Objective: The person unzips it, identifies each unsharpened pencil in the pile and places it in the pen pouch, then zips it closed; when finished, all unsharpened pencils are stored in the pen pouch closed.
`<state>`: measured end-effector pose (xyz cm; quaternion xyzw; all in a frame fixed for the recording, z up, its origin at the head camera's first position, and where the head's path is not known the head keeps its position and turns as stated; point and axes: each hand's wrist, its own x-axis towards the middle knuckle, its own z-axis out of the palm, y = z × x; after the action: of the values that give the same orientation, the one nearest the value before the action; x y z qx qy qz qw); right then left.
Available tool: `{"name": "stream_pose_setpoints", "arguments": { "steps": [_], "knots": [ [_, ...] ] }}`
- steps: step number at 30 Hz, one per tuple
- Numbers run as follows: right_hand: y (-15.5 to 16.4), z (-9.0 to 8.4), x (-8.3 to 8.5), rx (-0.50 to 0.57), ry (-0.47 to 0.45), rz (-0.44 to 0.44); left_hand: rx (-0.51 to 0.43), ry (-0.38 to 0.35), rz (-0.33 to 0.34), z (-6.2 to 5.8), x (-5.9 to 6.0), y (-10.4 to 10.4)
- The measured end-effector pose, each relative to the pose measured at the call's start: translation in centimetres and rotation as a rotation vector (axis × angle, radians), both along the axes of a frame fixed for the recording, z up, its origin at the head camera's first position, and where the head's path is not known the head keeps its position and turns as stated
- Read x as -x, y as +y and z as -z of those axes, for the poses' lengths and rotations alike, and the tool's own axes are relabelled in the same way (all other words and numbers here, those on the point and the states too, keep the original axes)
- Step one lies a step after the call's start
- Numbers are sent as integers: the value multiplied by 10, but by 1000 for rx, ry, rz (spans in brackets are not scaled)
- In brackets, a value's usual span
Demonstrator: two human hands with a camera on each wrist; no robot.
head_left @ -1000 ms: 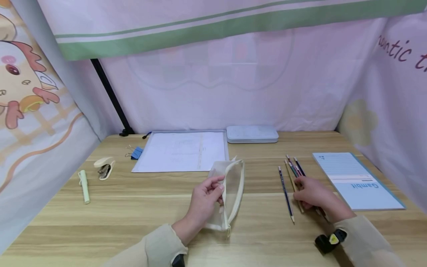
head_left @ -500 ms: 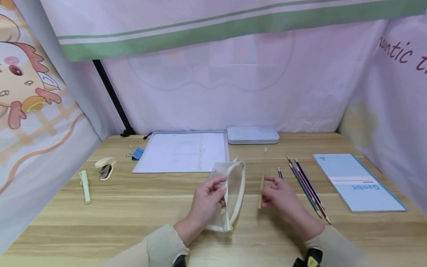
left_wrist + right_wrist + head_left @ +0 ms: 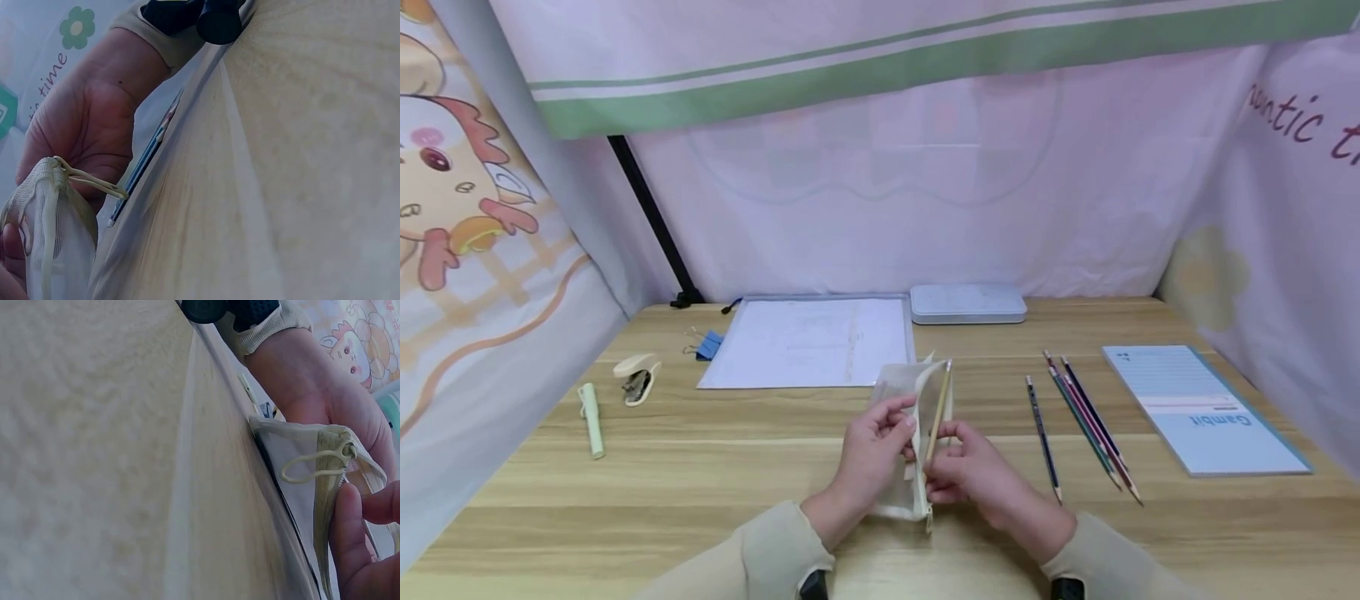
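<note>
In the head view my left hand [image 3: 868, 454] pinches one edge of a pale mesh zip pouch [image 3: 895, 382], whose zipped mouth stands open toward the right. My right hand [image 3: 973, 475] holds a natural-wood pencil [image 3: 937, 412] between thumb and fingers, lying along the pouch's open mouth with its upper end near the far corner. How far the pencil is inside I cannot tell. In the right wrist view a cord loop [image 3: 312, 464] hangs from the zip's end. Right of my hands lie a dark patterned pencil [image 3: 1042, 437] and a group of several coloured pencils [image 3: 1078, 408].
At the back lie a clear folder with paper [image 3: 808, 342] and a pale tin case [image 3: 967, 304]. A blue binder clip [image 3: 708, 344], a stapler [image 3: 638, 379] and a light green pen [image 3: 591, 421] are on the left. A blue notepad [image 3: 1206, 408] lies at the right.
My right hand took the natural-wood pencil from among the pencils and carried it left to the pouch's mouth. My left hand still holds the pouch in nearly the same place.
</note>
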<state>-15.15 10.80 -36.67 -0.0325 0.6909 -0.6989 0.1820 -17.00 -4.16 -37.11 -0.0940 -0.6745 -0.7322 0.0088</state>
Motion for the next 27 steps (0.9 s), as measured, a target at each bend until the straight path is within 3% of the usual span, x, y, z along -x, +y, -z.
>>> {"name": "stream_pose_setpoints", "arguments": {
  "steps": [16,22,27],
  "knots": [
    [2,2,7,-79,-45,-112,16,-8,14,1,-2,2],
    [13,-1,6,-81,23,-16,21,-21,-13,-4,-1,-1],
    [23,-12,-3,-104,116,62,-26,-16,-55,-13,7,-3]
  ]
}}
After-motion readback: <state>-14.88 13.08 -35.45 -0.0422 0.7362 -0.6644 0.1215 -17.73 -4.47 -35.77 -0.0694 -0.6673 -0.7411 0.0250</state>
